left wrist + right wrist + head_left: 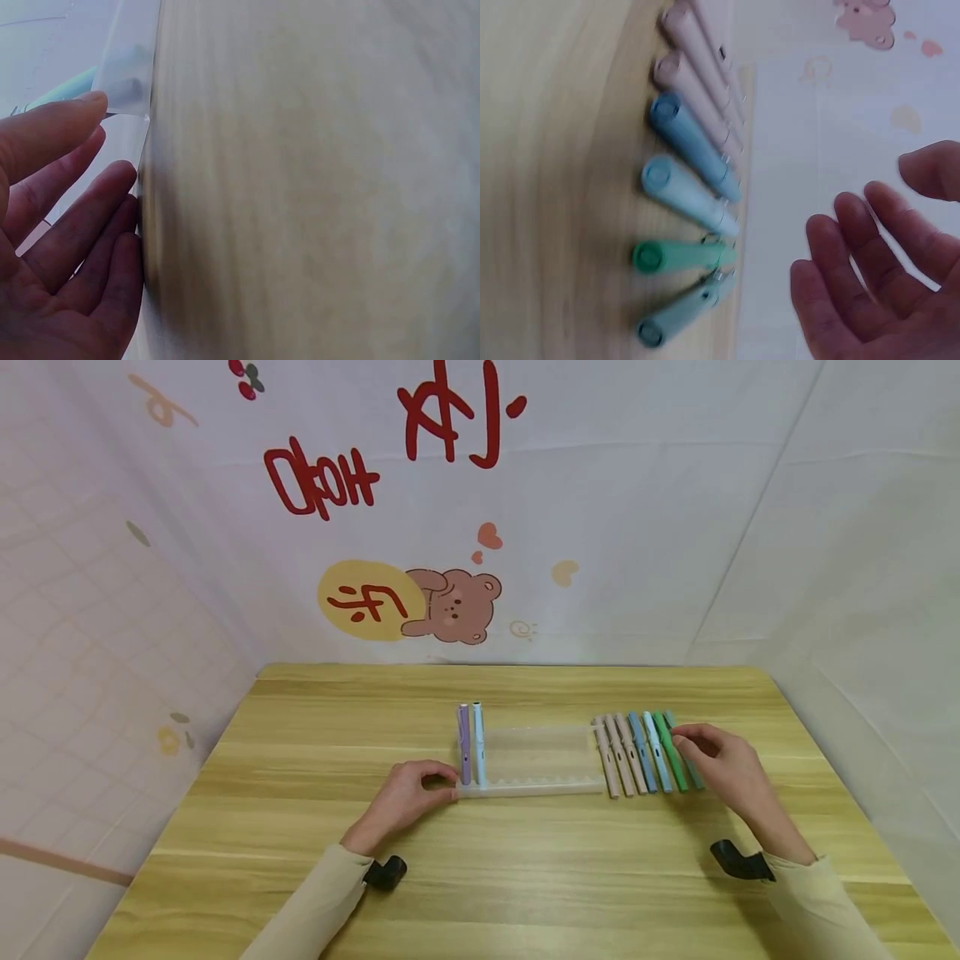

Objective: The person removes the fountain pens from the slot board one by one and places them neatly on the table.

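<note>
A clear plastic pen tray (540,789) with a notched front bar lies mid-table. In its left end stand a purple pen (465,745) and a light blue pen (480,747), side by side. My left hand (408,793) pinches the tray's left front corner between thumb and fingers. To the right of the tray is a row of capped pens: three pinkish-brown pens (620,756), a blue pen (642,753), a pale blue pen (657,752), a green pen (671,752) and a grey-green pen (682,311). My right hand (720,764) hovers over the green end, its fingers loosely bent and holding nothing.
The wooden table (525,877) meets a white cloth backdrop (637,510) printed with a bear and red characters. Similar cloth hangs at both sides. Black wrist mounts (738,860) sit at both sleeves.
</note>
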Demonstrator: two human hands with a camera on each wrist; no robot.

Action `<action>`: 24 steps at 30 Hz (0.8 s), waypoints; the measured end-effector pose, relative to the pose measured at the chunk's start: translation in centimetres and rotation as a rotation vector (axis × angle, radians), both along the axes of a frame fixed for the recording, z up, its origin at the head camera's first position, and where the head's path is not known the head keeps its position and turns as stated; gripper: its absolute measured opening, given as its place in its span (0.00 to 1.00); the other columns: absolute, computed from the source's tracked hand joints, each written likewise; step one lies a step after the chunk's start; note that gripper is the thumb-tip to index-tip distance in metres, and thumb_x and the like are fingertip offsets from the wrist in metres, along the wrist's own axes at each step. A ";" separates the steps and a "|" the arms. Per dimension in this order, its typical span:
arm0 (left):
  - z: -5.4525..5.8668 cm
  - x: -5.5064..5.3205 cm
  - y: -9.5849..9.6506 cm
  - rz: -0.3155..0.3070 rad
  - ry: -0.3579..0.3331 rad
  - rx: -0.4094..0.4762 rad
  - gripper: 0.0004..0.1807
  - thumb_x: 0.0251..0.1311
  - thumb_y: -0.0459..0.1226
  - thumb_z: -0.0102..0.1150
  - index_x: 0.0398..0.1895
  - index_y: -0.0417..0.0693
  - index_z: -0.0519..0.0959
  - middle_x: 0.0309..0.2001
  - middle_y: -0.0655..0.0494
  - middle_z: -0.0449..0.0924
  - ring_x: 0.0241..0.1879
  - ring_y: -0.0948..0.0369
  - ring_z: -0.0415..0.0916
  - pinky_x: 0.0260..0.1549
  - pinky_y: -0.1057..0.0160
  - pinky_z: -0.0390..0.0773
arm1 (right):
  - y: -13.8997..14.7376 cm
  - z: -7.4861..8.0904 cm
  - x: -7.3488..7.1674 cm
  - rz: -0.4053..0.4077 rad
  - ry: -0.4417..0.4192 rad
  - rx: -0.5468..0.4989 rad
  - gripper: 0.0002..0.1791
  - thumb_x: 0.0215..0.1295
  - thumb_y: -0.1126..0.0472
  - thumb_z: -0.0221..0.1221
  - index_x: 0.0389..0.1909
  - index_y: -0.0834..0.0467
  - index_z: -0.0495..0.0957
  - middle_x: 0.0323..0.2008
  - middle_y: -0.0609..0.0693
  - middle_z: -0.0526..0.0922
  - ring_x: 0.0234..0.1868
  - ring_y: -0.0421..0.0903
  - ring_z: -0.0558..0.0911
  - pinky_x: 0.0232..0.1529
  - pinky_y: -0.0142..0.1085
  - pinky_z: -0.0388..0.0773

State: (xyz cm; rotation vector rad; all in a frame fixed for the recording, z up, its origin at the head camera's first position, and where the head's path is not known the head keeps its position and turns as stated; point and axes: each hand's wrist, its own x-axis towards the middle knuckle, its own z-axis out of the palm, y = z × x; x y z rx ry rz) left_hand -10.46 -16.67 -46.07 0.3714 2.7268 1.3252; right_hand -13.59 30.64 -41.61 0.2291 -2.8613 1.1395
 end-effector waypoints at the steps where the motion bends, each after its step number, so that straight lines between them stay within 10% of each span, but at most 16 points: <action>1: 0.0 0.0 0.0 0.001 -0.001 -0.001 0.07 0.60 0.38 0.75 0.41 0.53 0.89 0.49 0.59 0.88 0.55 0.55 0.81 0.59 0.48 0.76 | -0.3 0.1 0.2 0.007 0.013 -0.023 0.24 0.80 0.46 0.53 0.62 0.61 0.80 0.55 0.61 0.84 0.46 0.24 0.76 0.40 0.24 0.75; 24: -0.1 0.0 0.1 0.012 -0.007 -0.026 0.06 0.61 0.38 0.74 0.41 0.54 0.89 0.48 0.60 0.88 0.53 0.56 0.81 0.58 0.49 0.77 | -7.9 -1.2 2.4 0.216 0.104 -0.241 0.18 0.79 0.57 0.57 0.65 0.56 0.77 0.59 0.51 0.84 0.59 0.38 0.81 0.53 0.23 0.75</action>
